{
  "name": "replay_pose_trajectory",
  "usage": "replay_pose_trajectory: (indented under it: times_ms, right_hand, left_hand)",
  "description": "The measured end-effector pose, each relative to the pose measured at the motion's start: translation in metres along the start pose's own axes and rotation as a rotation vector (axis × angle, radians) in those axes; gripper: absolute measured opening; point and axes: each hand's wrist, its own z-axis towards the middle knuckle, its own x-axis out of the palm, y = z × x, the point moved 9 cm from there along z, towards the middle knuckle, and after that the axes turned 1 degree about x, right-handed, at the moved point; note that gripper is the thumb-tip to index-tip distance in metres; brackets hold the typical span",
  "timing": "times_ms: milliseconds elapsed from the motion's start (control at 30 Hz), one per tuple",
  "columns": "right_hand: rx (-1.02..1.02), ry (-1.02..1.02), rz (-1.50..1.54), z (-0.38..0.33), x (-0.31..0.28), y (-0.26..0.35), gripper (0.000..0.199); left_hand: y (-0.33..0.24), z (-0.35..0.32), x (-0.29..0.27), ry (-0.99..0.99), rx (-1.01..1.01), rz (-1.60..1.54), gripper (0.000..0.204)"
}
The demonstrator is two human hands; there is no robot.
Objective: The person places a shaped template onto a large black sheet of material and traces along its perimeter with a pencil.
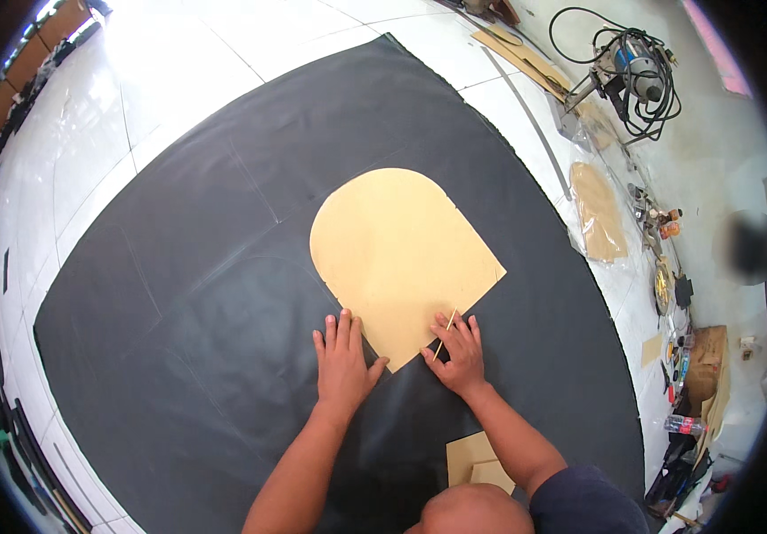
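Observation:
A tan cardboard template point(401, 249), rounded at its far end and straight-cut at its near end, lies flat on a large black sheet point(178, 356) of leather-like material. My left hand point(345, 365) rests with fingers spread at the template's near left edge, its thumb by the near corner. At the near right edge, my right hand point(461, 358) pinches a thin, pale stick-like marker point(446, 331); its tip is too small to make out. Faint pale outlines point(223, 258) run over the sheet left of the template.
Smaller tan cardboard pieces point(468, 456) lie on the sheet near my right forearm. White floor tiles point(196, 53) surround the sheet. Along the right wall are a corded power tool point(640, 71), a bagged tan piece point(599, 214), a plastic bottle point(684, 424) and a cardboard box point(706, 360).

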Motion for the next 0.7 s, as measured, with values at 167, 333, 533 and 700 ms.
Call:
replay_pose_trajectory:
  times_ms: [167,333,533,700]
  right_hand:
    - [-0.007,0.02,-0.014,0.002,-0.001,-0.001,0.048]
    - [0.007,0.023,0.007,0.0,0.001,0.0,0.047]
    - [0.02,0.013,0.01,0.0,-0.002,-0.003,0.047]
    - [0.009,0.004,0.017,0.0,0.002,-0.006,0.047]
  left_hand:
    - [0.0,0.001,0.0,-0.047,0.011,-0.022,0.09]
    - [0.004,-0.001,0.005,-0.03,0.003,-0.03,0.091]
    - [-0.001,0.0,0.001,-0.055,0.013,-0.024,0.09]
    - [0.002,0.003,0.001,-0.061,0.01,-0.034,0.089]
